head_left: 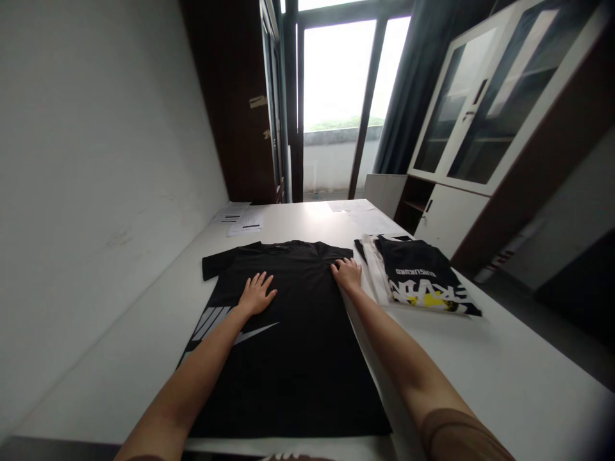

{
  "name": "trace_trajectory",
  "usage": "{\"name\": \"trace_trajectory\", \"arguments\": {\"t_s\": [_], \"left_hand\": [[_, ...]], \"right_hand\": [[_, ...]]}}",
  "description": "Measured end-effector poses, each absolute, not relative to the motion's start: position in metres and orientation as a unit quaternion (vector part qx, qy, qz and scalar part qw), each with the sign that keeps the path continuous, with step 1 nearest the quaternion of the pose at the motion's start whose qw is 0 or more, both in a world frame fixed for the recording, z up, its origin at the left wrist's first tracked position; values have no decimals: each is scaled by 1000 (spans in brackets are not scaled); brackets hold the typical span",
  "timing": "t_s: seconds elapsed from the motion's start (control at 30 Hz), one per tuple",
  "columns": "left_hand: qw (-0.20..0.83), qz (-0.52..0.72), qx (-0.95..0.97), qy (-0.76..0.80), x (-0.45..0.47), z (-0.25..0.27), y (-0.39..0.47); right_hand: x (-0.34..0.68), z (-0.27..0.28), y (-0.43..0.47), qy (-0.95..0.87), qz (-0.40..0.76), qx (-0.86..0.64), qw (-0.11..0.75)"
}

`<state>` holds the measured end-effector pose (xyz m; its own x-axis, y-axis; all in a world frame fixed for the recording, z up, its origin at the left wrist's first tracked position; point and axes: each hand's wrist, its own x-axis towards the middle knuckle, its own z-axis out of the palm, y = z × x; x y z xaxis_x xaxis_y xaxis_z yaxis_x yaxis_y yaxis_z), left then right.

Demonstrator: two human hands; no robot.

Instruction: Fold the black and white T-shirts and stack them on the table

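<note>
A black T-shirt lies spread out on the white table, collar toward the far end. Grey stripes and a grey swoosh mark its left part. My left hand rests flat on the chest of the shirt, fingers spread. At the shirt's right edge, just below the short sleeve, my right hand lies palm down with its fingers apart. Neither hand lifts any cloth.
Right of the shirt sits a stack of folded shirts, the top one black with white and yellow print. Paper sheets lie at the far left. A white wall borders the table's left side; a glass-door cabinet stands at right.
</note>
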<state>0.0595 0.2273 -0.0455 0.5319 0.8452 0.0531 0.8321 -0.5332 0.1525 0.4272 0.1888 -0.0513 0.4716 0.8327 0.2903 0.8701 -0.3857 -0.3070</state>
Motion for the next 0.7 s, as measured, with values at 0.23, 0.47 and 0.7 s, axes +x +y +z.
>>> {"name": "trace_trajectory", "arguments": {"t_s": [0.23,0.47,0.7], "left_hand": [[36,110,904,411,67,-18,202],[94,63,982,154,108,10,116],[150,65,981,104,138,-4,91]], "right_hand": [[435,-48,176,-445,-44,-867,219],[438,-53,178,-483,-18,-854,195],[443,-45,179,-531,11,-800,279]]}}
